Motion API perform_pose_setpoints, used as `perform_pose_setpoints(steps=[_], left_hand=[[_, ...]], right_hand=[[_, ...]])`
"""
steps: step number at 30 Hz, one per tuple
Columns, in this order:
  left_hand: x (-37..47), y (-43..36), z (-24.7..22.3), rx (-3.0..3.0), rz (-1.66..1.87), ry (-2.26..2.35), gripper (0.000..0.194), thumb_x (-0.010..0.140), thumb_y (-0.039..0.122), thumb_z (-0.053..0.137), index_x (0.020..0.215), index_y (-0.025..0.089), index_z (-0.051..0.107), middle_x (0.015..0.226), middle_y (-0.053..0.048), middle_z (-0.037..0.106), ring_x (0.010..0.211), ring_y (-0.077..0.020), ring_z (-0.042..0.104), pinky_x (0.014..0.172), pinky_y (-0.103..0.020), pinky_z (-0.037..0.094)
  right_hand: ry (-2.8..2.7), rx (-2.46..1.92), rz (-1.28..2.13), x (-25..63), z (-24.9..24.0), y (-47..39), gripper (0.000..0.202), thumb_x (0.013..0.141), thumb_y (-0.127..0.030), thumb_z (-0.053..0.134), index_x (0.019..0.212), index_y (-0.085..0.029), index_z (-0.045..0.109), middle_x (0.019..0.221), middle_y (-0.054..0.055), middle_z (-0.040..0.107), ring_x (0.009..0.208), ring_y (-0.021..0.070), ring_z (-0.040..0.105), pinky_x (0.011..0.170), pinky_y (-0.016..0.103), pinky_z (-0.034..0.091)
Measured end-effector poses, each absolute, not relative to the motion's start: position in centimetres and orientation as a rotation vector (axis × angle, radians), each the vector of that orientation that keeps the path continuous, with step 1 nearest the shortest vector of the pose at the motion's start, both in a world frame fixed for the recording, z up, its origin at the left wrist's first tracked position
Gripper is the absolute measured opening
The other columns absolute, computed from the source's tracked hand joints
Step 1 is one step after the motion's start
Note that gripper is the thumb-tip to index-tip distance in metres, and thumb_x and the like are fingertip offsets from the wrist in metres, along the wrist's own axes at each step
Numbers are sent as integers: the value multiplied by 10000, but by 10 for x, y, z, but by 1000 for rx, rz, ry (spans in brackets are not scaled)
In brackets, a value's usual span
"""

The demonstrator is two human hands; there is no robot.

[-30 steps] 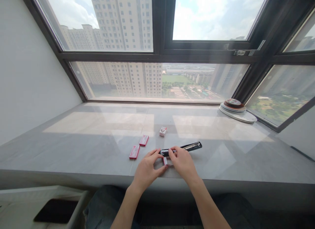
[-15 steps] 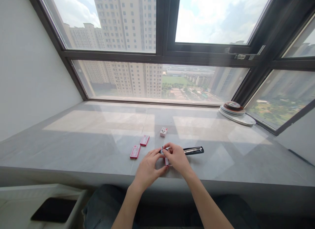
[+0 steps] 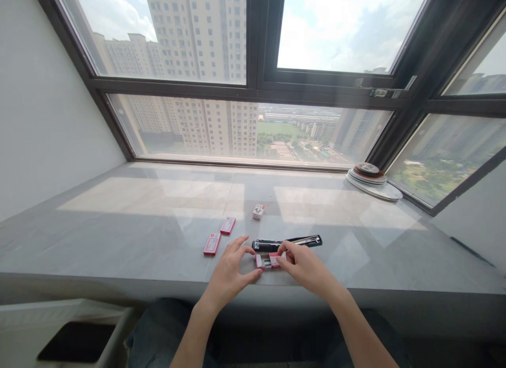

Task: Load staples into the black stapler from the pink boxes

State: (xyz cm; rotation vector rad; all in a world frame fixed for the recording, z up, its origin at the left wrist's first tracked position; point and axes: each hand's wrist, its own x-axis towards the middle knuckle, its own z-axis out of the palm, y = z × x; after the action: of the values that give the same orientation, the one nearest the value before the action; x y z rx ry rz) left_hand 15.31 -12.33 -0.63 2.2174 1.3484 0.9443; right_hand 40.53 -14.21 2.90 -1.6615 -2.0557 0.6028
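Near the sill's front edge lies a small red-and-white box, its tray partly slid out at the left with dark staples showing inside. My right hand pinches the box's right end. Beside its left end, my left hand has thumb and fingers apart around the tray end, apparently holding nothing. Just behind the box lies a black stapler, opened out flat. Two flat pink-and-white boxes lie to the left, and a small white box sits farther back.
A stack of plates stands at the right back corner by the window. Below the sill at the left, a white container holds a dark flat object. The grey sill ends at its front edge near my wrists.
My hands have moved apart. My right hand has left the stapler's near part and moved to the box's right end, and the stapler and partly opened box now show. The view has shifted slightly.
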Motion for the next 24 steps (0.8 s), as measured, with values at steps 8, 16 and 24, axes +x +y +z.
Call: perform_pose_setpoints(steps=[8, 16, 24], left_hand=[[187, -134, -6, 2296, 873, 1547, 309, 1021, 359, 439, 781, 242, 595, 844, -15, 647, 895, -225, 568, 839, -376, 403], [212, -142, -4, 2265, 970, 1623, 265, 1030, 378, 436, 1192, 280, 622, 937, -21, 675, 875, -212, 594, 817, -365, 385], [217, -132, -4, 2263, 926, 1647, 286, 996, 460, 470, 1066, 268, 668, 912, -38, 698, 903, -247, 627, 744, -372, 380]], right_hand=[[-1921, -1715, 603, 414, 0, -151, 321, 1014, -411, 428, 795, -222, 567, 749, 6, 668, 689, 174, 581, 624, 267, 326], [-1427, -1820, 920, 462, -14, -154, 488, 871, -659, 584, 1029, -198, 597, 571, -46, 523, 484, 144, 474, 480, 252, 324], [-1443, -1274, 1035, 469, 21, -104, 551, 780, -657, 711, 1026, -168, 648, 668, -29, 516, 501, 91, 367, 448, 239, 284]])
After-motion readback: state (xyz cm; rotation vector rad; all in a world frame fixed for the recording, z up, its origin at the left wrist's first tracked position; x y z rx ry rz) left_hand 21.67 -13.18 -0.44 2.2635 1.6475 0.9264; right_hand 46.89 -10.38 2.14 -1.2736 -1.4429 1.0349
